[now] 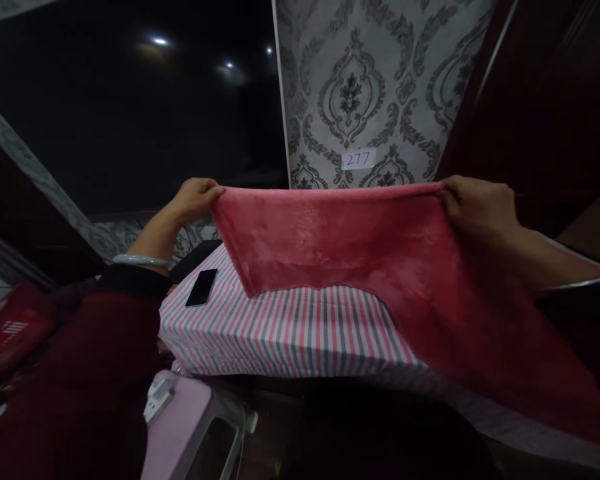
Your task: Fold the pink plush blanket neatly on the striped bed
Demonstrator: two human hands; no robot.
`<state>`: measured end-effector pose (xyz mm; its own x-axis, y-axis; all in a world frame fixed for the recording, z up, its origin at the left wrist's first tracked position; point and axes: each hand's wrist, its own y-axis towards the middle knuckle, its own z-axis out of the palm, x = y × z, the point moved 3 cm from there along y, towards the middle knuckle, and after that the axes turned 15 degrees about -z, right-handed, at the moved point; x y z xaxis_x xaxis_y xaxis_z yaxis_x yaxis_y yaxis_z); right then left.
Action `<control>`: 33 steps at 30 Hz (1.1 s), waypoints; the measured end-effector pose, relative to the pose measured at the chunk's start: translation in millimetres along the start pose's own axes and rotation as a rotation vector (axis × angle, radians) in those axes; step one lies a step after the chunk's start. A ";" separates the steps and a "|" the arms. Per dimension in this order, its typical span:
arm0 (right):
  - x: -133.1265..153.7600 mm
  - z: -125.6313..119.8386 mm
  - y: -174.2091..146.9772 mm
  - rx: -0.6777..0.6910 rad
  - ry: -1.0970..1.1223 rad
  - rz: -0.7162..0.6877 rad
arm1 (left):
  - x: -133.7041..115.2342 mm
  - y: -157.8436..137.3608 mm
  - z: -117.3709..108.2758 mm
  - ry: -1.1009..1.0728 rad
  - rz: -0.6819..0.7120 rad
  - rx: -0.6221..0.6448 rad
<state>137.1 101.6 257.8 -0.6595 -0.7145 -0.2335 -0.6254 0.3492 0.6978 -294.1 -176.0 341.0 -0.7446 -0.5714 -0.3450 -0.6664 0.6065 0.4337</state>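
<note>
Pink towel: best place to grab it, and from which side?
Probably the two top corners, each pinched from its outer side. The pink towel already hangs stretched between the left hand and right hand, its top edge taut and level over the striped table. A mid-edge grip would likely let it sag.

1. This looks like a room in a home, maybe a bedroom.
2. A table with a striped cloth (290,327) stands in the middle.
3. Behind the striped cloth is a wall with grey swirly wallpaper (375,87).
4. A small paper label (359,159) is stuck on that wallpaper.
5. A black phone (201,287) lies on the striped cloth, near its left edge.
6. A pink plastic stool (190,420) stands in front of the cloth, to the left.
</note>
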 end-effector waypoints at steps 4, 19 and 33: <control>-15.4 -25.6 -1.5 -0.103 -0.043 -0.036 | -13.9 -7.7 -19.0 -0.021 0.051 -0.101; -31.0 -66.5 25.8 -0.038 0.245 0.088 | -29.7 -17.8 -63.0 -0.039 0.007 -0.105; 64.6 224.6 47.1 0.495 0.366 -0.083 | 93.9 63.3 202.1 0.184 -0.320 0.124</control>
<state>-28.6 208.0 123.5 -0.4693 -0.8824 0.0349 -0.8457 0.4604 0.2697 -414.0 -79.6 167.8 -0.4860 -0.8256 -0.2866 -0.8721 0.4367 0.2208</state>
